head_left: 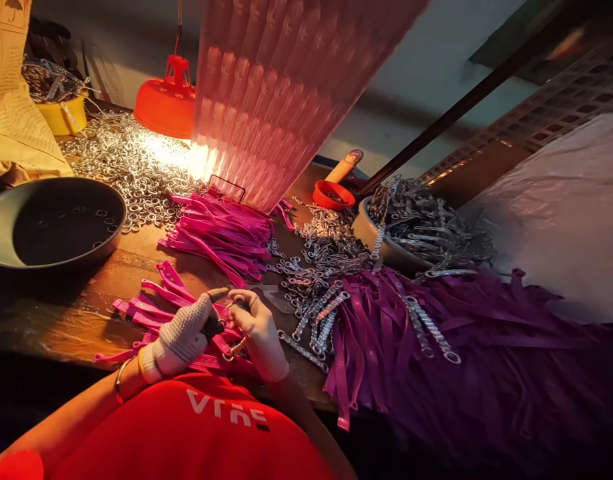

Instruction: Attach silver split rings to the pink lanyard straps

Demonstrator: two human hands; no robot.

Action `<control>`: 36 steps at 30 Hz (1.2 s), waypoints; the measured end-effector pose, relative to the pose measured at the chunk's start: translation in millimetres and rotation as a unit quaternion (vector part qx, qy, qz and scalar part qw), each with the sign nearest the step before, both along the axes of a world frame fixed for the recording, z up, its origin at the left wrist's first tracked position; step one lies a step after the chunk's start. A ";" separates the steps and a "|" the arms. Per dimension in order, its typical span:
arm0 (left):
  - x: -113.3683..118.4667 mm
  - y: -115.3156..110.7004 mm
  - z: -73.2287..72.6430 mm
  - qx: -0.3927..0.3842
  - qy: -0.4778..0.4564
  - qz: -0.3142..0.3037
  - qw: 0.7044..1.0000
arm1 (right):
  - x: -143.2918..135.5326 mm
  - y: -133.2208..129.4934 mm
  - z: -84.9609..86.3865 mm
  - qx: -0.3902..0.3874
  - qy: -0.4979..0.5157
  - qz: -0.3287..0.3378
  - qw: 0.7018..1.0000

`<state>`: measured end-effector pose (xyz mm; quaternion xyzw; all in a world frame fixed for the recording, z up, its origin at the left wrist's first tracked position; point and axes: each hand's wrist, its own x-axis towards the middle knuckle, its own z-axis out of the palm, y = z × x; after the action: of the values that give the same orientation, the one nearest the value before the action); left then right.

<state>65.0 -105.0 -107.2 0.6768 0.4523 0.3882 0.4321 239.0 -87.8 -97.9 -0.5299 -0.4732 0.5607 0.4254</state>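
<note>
My left hand (184, 337), in a white knit glove with dark fingertips, is closed in a pinch over the table. Close against it, my right hand (259, 330) has its thumb and fingers pressed together. What lies between the fingertips is small and mostly hidden. A metal ring end (231, 352) hangs just below the right hand. Beneath both hands spread loose pink straps (159, 293). A thicker bundle of pink straps (221, 233) lies just beyond. Right of my hands are short metal chain pieces (326, 313) with ring ends.
A red lamp (164, 107) lights a heap of metal rings (121, 153). A dark pan (119, 220) stands left, a yellow tub (61, 119) behind it. At right are a chain-filled bowl (369, 230), a small red bowl (331, 195) and purple straps (466, 333). A translucent ribbed sheet (281, 87) hangs ahead.
</note>
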 end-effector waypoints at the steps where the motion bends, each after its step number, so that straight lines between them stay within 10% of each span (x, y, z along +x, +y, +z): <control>1: -1.0 -1.6 0.2 0.014 0.001 0.009 1.000 | 1.6 0.3 -1.2 -0.012 0.026 -0.022 0.999; 9: -10.1 3.7 15.8 -0.299 -0.251 -0.008 0.921 | -0.8 -6.8 3.8 0.003 0.047 -0.035 0.998; 15: 16.5 -8.1 -4.3 -0.322 -0.331 0.047 0.886 | -24.2 -13.7 -1.9 0.176 -0.140 -0.080 0.971; 19: 13.4 -7.9 -2.6 -0.277 -0.291 0.063 0.913 | -18.8 -11.8 2.1 0.260 -0.239 -0.002 0.935; 23: -6.4 3.7 8.7 -0.155 -0.097 0.014 0.983 | -6.8 -2.6 15.9 0.338 -0.406 0.125 0.840; 28: -12.0 13.5 1.9 -0.241 -0.067 -0.043 0.967 | -2.1 9.0 25.2 0.375 -0.546 0.258 0.703; 36: 2.6 22.4 12.6 -0.359 -0.158 -0.087 0.916 | 16.1 -0.6 15.4 0.312 -0.478 0.197 0.797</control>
<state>67.6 -82.6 -94.6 0.4425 0.4259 0.2625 0.7442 255.1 -88.4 -82.4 -0.4639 -0.8601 0.1298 0.1679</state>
